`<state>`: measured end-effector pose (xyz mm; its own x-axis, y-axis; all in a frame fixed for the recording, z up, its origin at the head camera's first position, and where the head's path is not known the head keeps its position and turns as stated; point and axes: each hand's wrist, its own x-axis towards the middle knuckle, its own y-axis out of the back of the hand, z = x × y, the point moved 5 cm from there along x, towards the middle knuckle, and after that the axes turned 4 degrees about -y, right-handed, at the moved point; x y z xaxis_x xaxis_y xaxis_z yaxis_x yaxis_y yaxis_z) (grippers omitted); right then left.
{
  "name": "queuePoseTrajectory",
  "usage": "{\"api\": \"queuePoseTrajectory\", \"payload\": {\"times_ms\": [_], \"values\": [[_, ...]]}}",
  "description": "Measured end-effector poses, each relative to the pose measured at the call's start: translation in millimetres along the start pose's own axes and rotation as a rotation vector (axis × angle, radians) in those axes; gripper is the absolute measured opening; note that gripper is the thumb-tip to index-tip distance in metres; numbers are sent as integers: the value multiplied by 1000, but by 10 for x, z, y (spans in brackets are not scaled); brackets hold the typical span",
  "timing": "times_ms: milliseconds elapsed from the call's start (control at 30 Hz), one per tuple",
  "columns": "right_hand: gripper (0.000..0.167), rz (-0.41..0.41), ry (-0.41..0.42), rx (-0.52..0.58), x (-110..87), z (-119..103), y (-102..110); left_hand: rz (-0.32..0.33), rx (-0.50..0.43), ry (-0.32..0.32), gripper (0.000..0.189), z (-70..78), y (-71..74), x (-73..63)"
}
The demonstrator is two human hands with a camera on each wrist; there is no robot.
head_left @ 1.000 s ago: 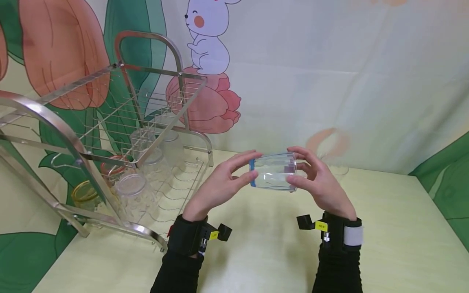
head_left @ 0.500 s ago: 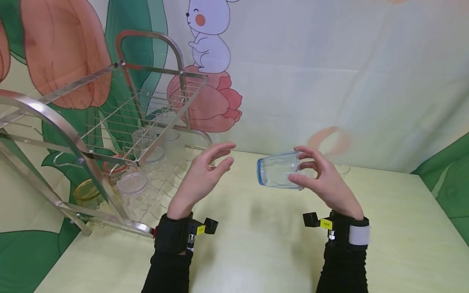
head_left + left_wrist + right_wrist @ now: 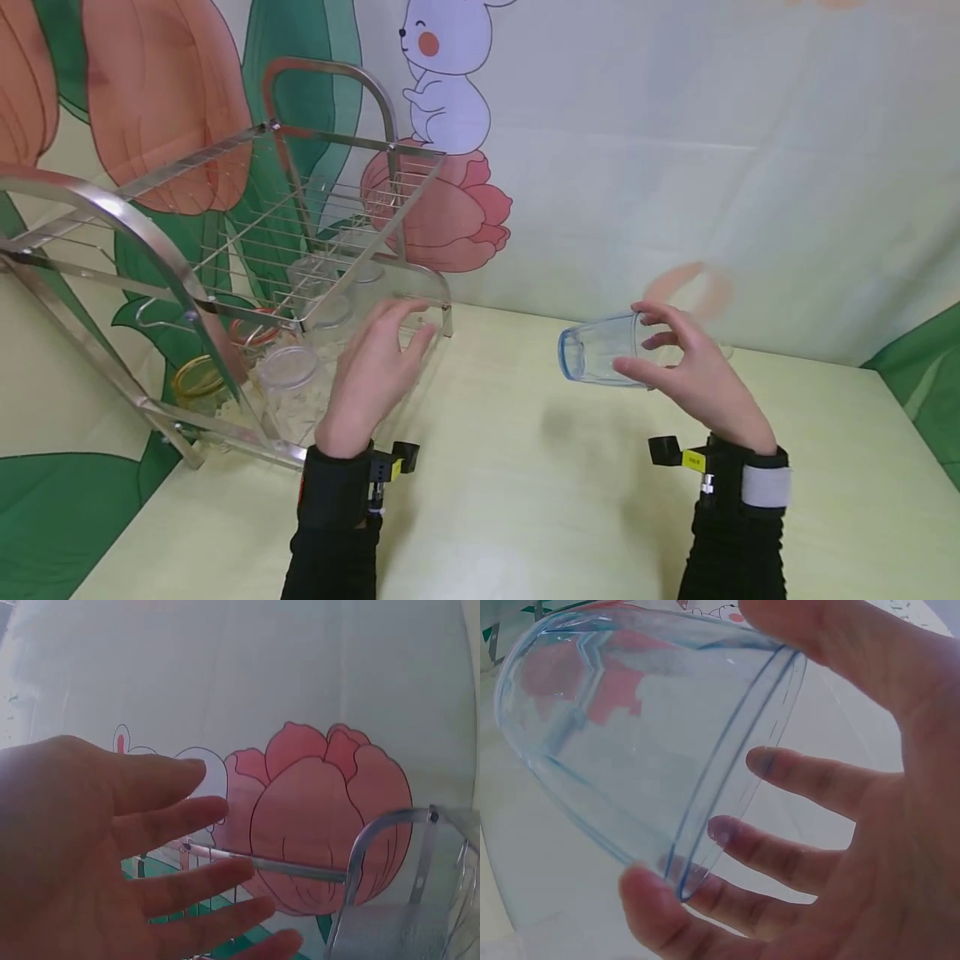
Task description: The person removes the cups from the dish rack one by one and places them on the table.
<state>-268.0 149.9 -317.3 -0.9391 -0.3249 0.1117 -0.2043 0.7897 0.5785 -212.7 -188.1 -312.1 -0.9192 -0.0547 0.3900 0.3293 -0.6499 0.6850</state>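
Note:
A clear, blue-tinted drinking glass (image 3: pixel 600 350) lies sideways in the air above the table. My right hand (image 3: pixel 697 387) grips it at its right end, thumb on the near side and fingers around the far edge. In the right wrist view, several fingertips meet the rim of the glass (image 3: pixel 630 750), some seen through it. My left hand (image 3: pixel 367 375) is apart from the glass, held in front of the rack with fingers loosely bent and nothing in them. The left wrist view shows that hand (image 3: pixel 67 847) with its fingers spread.
A two-tier metal dish rack (image 3: pixel 375 235) stands at the left. Several glasses sit on its lower tier, among them a clear one (image 3: pixel 288 387), a yellow-rimmed one (image 3: pixel 201 377) and a red-rimmed one (image 3: pixel 253 327). A printed cloth (image 3: pixel 600 167) hangs behind the pale table (image 3: pixel 510 483).
One second ago both hands held the glass. The left hand has let go and moved left towards the rack; the right hand keeps the glass and has shifted slightly right.

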Motion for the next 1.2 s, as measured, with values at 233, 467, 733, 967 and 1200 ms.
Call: {"api": "queuePoseTrajectory", "payload": {"times_ms": [233, 467, 733, 967, 1200], "values": [[70, 17, -24, -69, -13, 85, 155, 35, 247, 145, 41, -210, 143, -126], [75, 28, -48, -167, -15, 192, 303, 55, 332, 237, 42, -326, 260, -185], [76, 28, -51, -202, 7, 241, 386, 60, 324, 244, 47, -355, 293, -203], [75, 29, -47, -234, 5, 270, 465, 49, 269, 261, 49, -365, 291, -207], [77, 36, -50, -244, -9, 366, 565, 33, 313, 268, 43, -367, 309, -160]]}}
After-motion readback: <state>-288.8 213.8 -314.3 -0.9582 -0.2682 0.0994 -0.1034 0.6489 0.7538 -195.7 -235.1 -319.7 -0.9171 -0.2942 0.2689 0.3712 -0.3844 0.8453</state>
